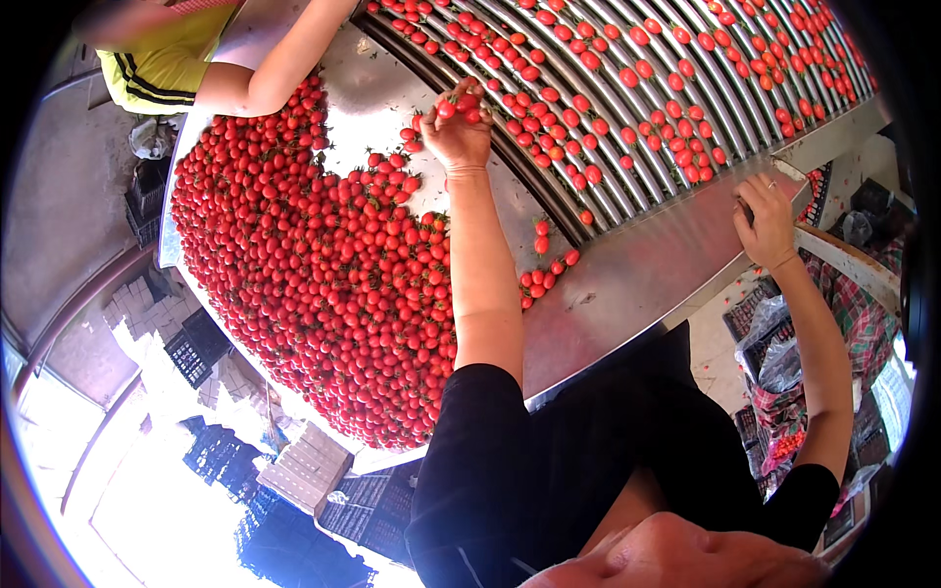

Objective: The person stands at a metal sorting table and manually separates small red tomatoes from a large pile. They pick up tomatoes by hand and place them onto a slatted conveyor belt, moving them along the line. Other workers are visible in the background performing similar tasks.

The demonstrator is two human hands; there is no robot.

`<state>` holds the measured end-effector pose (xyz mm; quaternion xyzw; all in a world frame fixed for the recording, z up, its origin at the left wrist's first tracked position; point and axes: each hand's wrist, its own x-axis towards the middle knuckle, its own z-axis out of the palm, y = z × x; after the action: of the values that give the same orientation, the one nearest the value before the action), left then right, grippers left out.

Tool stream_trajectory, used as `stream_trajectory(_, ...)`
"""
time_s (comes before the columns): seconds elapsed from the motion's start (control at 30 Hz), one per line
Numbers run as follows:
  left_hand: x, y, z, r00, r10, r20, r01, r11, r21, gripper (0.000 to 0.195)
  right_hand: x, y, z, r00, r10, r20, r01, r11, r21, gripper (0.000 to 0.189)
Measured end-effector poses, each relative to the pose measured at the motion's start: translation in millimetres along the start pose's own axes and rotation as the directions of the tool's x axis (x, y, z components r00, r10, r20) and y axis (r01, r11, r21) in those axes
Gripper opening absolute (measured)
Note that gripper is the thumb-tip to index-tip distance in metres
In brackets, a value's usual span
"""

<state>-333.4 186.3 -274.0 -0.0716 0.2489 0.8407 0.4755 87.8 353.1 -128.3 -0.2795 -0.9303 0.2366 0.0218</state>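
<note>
My left hand (pixel 457 132) is raised over the metal tray beside the roller conveyor, palm up, with several small red tomatoes (pixel 466 103) held in its curled fingers. A large heap of red cherry tomatoes (pixel 331 272) with green calyxes fills the metal sorting tray (pixel 367 88) to the left of my forearm. On the steel rollers (pixel 632 140) at the upper right lie scattered tomatoes. My right hand (pixel 764 220) rests on the edge of the conveyor's metal side panel (pixel 632 257), its fingers slightly bent, and no tomato shows in it.
A co-worker's arm (pixel 272 81) in a yellow sleeve reaches over the tray's top left. A few tomatoes (pixel 540 279) lie beside the metal panel. Black plastic crates (pixel 197 345) and cardboard boxes (pixel 307 467) stand at lower left. More crates and a plaid cloth (pixel 875 316) are at right.
</note>
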Motion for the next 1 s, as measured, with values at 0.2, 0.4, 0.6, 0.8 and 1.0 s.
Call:
stream_trajectory(0.2,12.3,3.5,-12.8,0.952,0.155,-0.265,-0.043,0.922,0.385,0.033,0.3,-1.7,-0.6,1.000,0.003,-0.005,-0.003,1.000,-0.016,0.014)
stream_trajectory(0.4,-8.3,-74.6,-18.9,0.972,0.233,-0.017,0.063,-0.189,0.980,0.024,0.6,-0.4,2.3,1.000,-0.002,-0.006,0.002,1.000,-0.023,0.013)
stream_trajectory(0.6,-83.5,-132.4,-2.6,0.975,0.105,0.196,-0.168,-0.229,0.959,0.035,-1.9,1.3,0.5,1.000,0.010,0.002,-0.010,1.000,-0.019,0.013)
stream_trajectory(0.8,-122.5,-167.3,1.3,0.993,-0.111,-0.032,-0.056,-0.702,0.710,0.052,0.6,0.6,-0.4,1.000,0.000,0.012,0.000,1.000,-0.011,0.012)
stream_trajectory(1.0,-130.5,-174.7,-15.6,0.996,-0.012,0.091,-0.081,-0.590,0.803,0.047,0.0,-1.5,-1.6,1.000,-0.017,-0.022,0.017,1.000,-0.003,0.011)
